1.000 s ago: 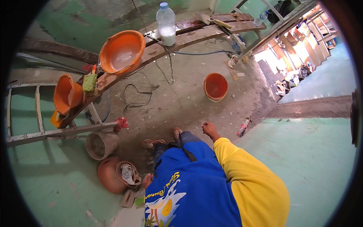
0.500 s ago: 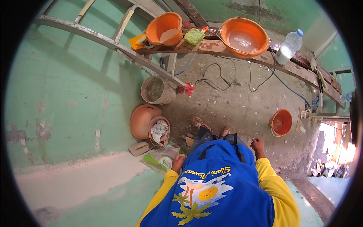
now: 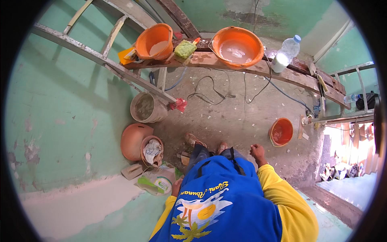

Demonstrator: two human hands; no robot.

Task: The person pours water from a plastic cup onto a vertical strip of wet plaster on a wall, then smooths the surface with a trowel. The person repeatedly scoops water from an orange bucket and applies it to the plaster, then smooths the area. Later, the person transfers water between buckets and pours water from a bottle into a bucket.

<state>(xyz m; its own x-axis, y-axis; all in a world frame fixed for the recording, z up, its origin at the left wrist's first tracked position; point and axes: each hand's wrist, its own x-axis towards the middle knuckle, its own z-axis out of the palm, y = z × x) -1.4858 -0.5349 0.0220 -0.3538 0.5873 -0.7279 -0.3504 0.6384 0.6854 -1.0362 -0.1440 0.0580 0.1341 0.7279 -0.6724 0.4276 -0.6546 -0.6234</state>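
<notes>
My right hand [image 3: 257, 152] hangs beside my right hip with its fingers curled in, and nothing shows in it. The nearest thing ahead of it is a small orange bucket [image 3: 283, 128] on the floor. At my left side is my left hand [image 3: 176, 186], partly covered by my blue shirt, so its fingers cannot be made out. Close to it lies a green-and-white plastic bag [image 3: 155, 181]. Neither hand visibly touches any of these things.
A wooden plank [image 3: 201, 59] on ladder-like trestles holds an orange bucket [image 3: 165, 50], a green sponge [image 3: 186, 49], a wide bucket of cloudy liquid [image 3: 223, 58] and a plastic bottle [image 3: 287, 51]. A grey-filled pail [image 3: 157, 111], cables [image 3: 209, 97] and a cloth-filled container [image 3: 152, 151] are on the floor.
The whole view has shifted, so the plank and buckets sit farther left and slightly lower. My right hand hangs a little farther forward, and my left is more hidden by my shirt.
</notes>
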